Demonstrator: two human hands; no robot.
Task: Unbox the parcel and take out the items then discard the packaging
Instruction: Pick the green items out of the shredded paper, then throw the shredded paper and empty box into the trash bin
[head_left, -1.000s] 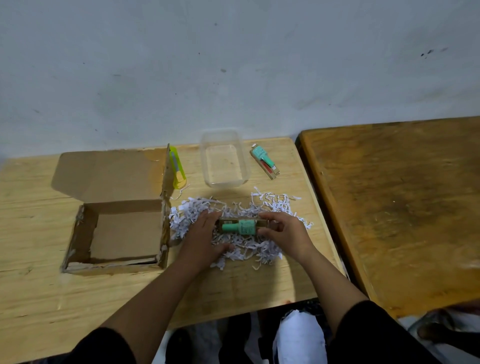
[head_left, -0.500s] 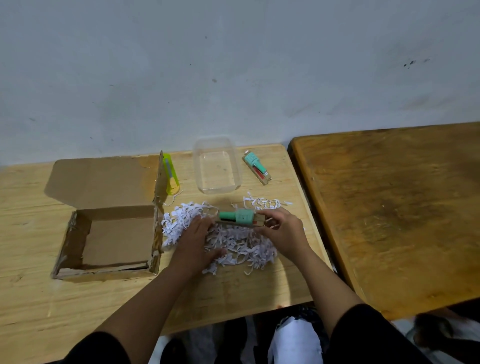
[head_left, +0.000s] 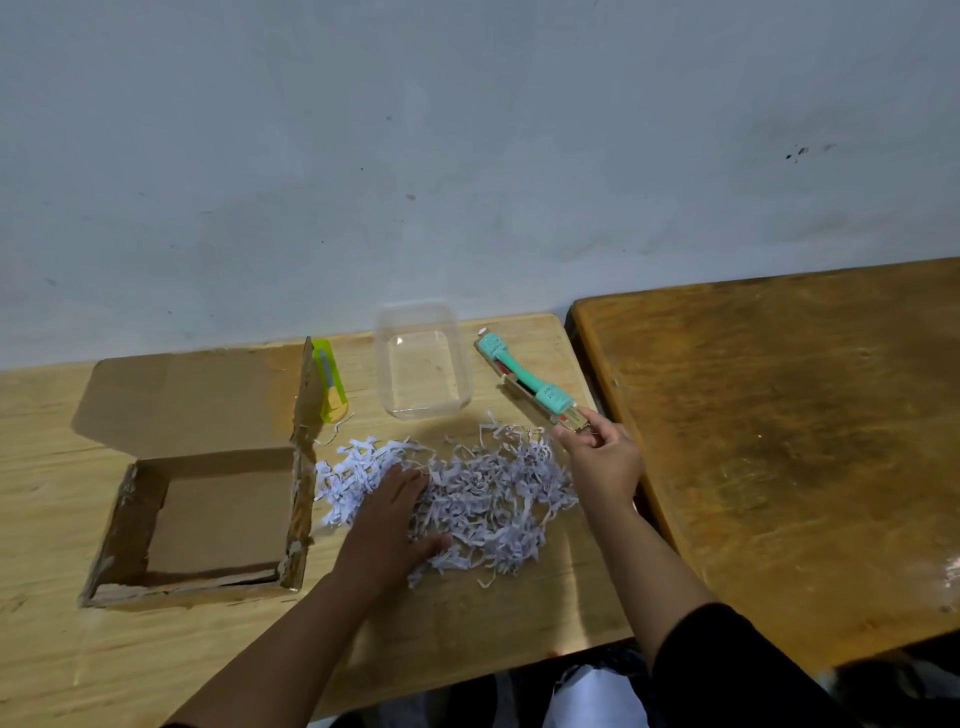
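A: What's biggest here?

B: The pale wood-grain desk (head_left: 156, 649), then the cardboard box (head_left: 208, 519), lid flap folded back, edges torn, inside bare.

A: And right of the box?

B: A fluffy heap of white paper shreds (head_left: 493, 499), touching its right wall. The left hand (head_left: 389, 514) lies flat on the heap, fingers spread, gripping nothing.

A: Behind the heap?

B: A clear plastic tub (head_left: 423, 364), rectangular with rounded corners. A yellow-green cutter (head_left: 329, 382) sits between it and the box.

A: The items?

B: Right of the tub, two slim teal tubes on card backing. The far tube (head_left: 493, 349) lies on the desk. The right hand (head_left: 602, 457) pinches the near tube (head_left: 550, 402) by its near end; its long axis runs diagonally away and leftward toward the far one.
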